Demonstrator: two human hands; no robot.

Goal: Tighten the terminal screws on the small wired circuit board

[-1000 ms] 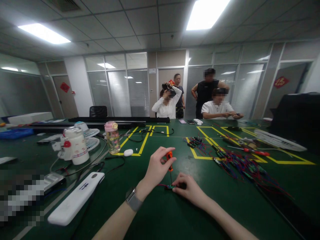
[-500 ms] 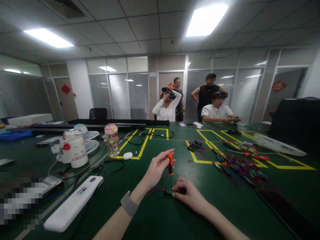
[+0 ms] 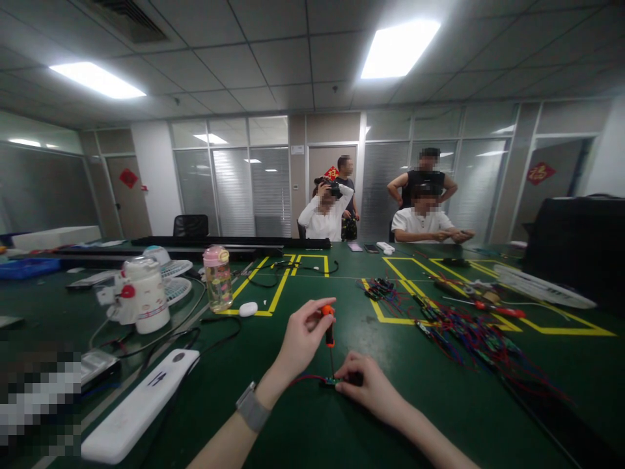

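My left hand grips the screwdriver upright, tip on the small board that my right hand pinches against the desk, near its front edge.

Bright ceiling panels, dim room, warped edges.

Green table, wire pile, bottle, white jug

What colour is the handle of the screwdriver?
Orange with black, on the screwdriver; the head view shows it.
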